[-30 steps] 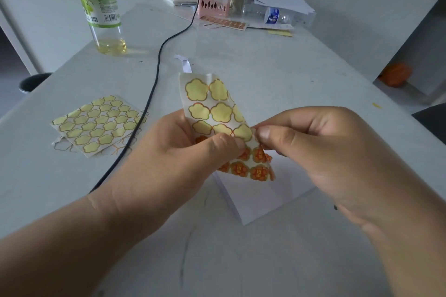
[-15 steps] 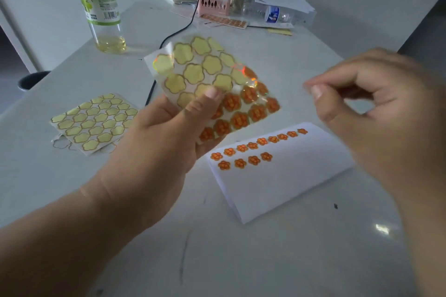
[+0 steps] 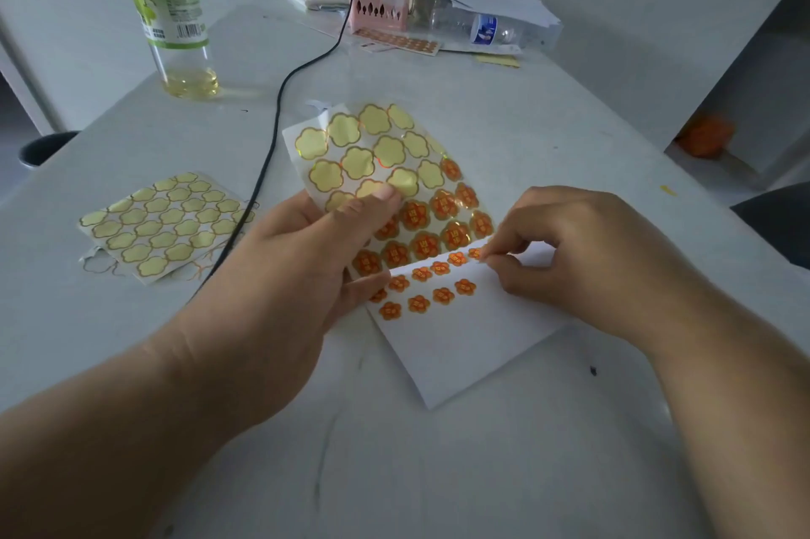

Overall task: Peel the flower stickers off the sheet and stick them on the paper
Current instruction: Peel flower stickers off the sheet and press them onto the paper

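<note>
Head view: the right hand (image 3: 565, 249) pinches its fingers (image 3: 493, 256) closed on a flower sticker (image 3: 475, 253) at the far end of the paper's (image 3: 460, 345) upper row, while the left hand (image 3: 307, 258) grips the sticker sheet (image 3: 394, 170) just left.

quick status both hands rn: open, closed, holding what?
Left hand: closed on the sticker sheet, held up off the table.
Right hand: fingertips pinched, pressing a flower sticker onto the paper.

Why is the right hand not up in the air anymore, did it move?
Yes. The right hand came down and toward the left, onto the white paper on the table, beside its row of orange flower stickers.
</note>
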The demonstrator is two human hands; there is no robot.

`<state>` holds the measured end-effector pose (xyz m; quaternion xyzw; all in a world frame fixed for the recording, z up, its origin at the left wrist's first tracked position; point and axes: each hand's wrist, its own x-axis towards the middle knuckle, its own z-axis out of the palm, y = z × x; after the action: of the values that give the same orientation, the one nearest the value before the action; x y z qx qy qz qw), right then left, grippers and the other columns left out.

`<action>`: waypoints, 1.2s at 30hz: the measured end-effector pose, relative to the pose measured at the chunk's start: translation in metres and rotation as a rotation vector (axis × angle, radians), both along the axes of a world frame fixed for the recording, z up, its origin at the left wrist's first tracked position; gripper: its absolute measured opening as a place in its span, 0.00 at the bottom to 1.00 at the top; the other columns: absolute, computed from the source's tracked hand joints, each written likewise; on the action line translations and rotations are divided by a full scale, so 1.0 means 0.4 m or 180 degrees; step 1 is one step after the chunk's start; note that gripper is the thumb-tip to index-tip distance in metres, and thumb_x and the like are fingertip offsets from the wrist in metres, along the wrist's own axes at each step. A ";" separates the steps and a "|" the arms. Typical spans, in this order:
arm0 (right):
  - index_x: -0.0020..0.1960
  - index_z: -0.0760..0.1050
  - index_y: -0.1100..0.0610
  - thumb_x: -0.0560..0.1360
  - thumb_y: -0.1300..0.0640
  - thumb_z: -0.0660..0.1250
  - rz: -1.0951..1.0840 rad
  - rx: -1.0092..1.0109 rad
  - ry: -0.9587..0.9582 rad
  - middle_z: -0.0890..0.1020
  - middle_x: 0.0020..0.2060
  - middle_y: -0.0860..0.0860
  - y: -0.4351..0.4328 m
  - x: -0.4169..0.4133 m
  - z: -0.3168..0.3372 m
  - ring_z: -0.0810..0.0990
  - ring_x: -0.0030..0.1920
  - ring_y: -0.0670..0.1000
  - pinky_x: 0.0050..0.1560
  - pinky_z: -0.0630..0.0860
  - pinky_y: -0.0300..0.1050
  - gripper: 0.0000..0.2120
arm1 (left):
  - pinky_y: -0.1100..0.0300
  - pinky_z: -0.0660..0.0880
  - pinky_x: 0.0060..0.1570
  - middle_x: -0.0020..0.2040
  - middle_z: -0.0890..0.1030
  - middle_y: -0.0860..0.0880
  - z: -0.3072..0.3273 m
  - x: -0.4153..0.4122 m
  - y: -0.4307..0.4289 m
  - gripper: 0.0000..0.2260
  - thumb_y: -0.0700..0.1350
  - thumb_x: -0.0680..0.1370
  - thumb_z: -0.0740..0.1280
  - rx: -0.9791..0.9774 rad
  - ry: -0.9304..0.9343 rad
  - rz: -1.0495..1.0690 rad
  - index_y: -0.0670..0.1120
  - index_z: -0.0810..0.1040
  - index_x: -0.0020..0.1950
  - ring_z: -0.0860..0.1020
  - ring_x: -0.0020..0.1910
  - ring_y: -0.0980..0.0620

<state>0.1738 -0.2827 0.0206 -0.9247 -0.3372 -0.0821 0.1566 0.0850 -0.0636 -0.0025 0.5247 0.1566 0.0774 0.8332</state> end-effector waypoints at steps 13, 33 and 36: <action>0.45 0.86 0.38 0.71 0.47 0.75 -0.0031 -0.0234 0.0291 0.81 0.42 0.36 0.008 -0.003 -0.011 0.80 0.45 0.41 0.47 0.79 0.46 0.04 | 0.54 0.87 0.49 0.52 0.92 0.51 0.005 -0.001 0.000 0.28 0.54 0.60 0.77 -0.0039 0.0075 -0.0014 0.48 0.86 0.60 0.90 0.51 0.51; 0.53 0.79 0.29 0.71 0.35 0.55 -0.0549 -0.0474 0.0417 0.78 0.52 0.35 0.021 -0.074 0.020 0.79 0.53 0.38 0.51 0.77 0.42 0.17 | 0.57 0.86 0.47 0.51 0.92 0.47 -0.026 0.010 0.012 0.08 0.45 0.69 0.81 -0.0119 -0.0390 -0.0333 0.50 0.91 0.47 0.90 0.51 0.49; 0.55 0.77 0.30 0.75 0.37 0.62 -0.0951 0.0747 0.0042 0.82 0.46 0.30 -0.008 -0.050 0.032 0.79 0.46 0.31 0.41 0.72 0.37 0.11 | 0.57 0.85 0.50 0.53 0.91 0.48 -0.035 0.008 0.018 0.07 0.44 0.73 0.77 0.0144 -0.0743 -0.0402 0.54 0.92 0.47 0.90 0.53 0.49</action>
<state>0.1537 -0.2860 0.0333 -0.9404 -0.1831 -0.1372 0.2516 0.0880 -0.0563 -0.0164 0.5396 0.0235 0.0888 0.8369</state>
